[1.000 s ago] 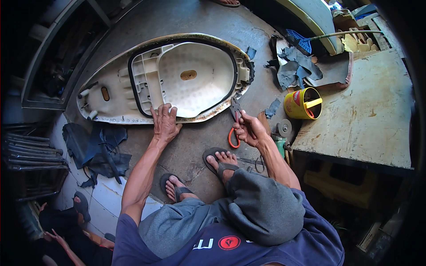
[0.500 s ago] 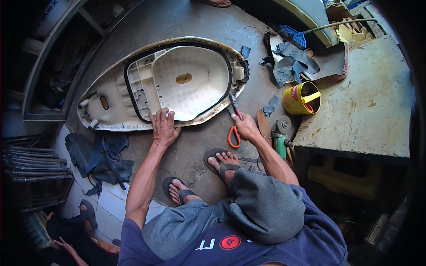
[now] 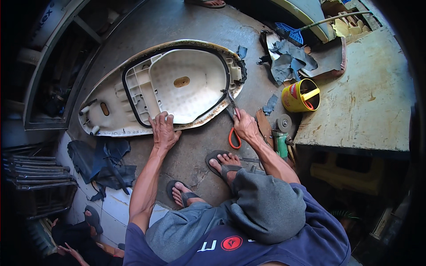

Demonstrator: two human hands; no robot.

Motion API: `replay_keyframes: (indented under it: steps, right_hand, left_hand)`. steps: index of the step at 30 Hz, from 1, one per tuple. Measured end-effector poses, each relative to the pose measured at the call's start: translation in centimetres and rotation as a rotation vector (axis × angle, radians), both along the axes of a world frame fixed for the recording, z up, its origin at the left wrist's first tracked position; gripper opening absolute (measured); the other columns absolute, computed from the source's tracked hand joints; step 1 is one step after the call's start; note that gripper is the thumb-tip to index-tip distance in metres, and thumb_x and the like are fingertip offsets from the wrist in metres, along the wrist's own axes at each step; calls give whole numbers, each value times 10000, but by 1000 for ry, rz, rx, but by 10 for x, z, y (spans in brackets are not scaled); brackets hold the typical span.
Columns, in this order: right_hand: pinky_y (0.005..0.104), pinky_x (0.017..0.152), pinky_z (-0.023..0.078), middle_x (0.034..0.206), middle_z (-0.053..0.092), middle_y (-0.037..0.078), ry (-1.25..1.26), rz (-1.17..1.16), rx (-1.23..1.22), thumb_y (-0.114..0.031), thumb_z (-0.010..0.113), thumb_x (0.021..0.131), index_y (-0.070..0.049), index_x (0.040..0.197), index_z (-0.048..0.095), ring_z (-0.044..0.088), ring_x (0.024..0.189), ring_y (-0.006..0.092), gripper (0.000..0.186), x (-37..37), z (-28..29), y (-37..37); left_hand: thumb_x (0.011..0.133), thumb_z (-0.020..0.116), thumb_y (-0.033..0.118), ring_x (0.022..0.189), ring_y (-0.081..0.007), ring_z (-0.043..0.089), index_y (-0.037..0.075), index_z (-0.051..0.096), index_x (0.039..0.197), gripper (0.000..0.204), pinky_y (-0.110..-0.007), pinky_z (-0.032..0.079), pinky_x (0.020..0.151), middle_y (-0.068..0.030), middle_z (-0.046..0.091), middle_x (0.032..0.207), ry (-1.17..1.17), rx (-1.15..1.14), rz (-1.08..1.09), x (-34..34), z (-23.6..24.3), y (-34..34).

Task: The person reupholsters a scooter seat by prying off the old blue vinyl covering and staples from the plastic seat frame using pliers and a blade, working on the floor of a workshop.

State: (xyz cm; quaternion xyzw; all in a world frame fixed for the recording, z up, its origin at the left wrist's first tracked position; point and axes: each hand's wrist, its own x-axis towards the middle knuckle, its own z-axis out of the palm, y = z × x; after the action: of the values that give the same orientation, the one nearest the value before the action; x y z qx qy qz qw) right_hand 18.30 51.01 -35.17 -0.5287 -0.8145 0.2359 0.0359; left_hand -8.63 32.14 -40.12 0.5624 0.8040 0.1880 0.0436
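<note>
On the grey floor (image 3: 188, 153), left fingers (image 3: 163, 121) rest unclenched on a white shell (image 3: 195, 68); right fingers (image 3: 241, 127) grip pliers (image 3: 232, 104).

Left grip (image 3: 164, 131) palm down, right grip (image 3: 246, 126) clenched

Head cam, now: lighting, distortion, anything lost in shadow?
Head view: black fisheye rim, right edge of the table bowed; head view: pale seat base, left hand and right hand well lit; head view: deep shadow under the table, yellow thing there hard to make out.
</note>
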Motion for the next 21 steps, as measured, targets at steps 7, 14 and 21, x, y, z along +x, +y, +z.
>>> replay_keyframes:
  steps: [7, 14, 21]
  right_hand:
    - [464, 617, 626, 921, 649, 127, 760, -588, -1272, -462, 502, 1040, -2, 1067, 562, 699, 732, 284, 465, -3, 28, 30]
    - [401, 560, 564, 774, 642, 114, 206, -105, -222, -459, 538, 1021, -4, 1004, 592, 718, 760, 242, 459, 10, -32, 27]
    - [459, 658, 646, 1063, 659, 179, 733, -456, -1195, -456, 475, 1055, 43, 1144, 587, 720, 886, 317, 519, 10, 9, 47]
  left_hand:
    - [576, 905, 265, 1242, -348, 440, 118, 483, 1201, 768, -705, 229, 1117, -117, 437, 1273, -3, -1, 32, -4, -3, -8]
    - [578, 900, 268, 1227, -344, 452, 114, 484, 1181, 748, -685, 247, 1103, -123, 449, 1265, -20, 17, -4, -1, 1, 6]
    - [565, 891, 258, 1211, -352, 463, 102, 480, 1180, 756, -675, 254, 1102, -135, 462, 1249, -13, 15, 10, -5, 4, -4]
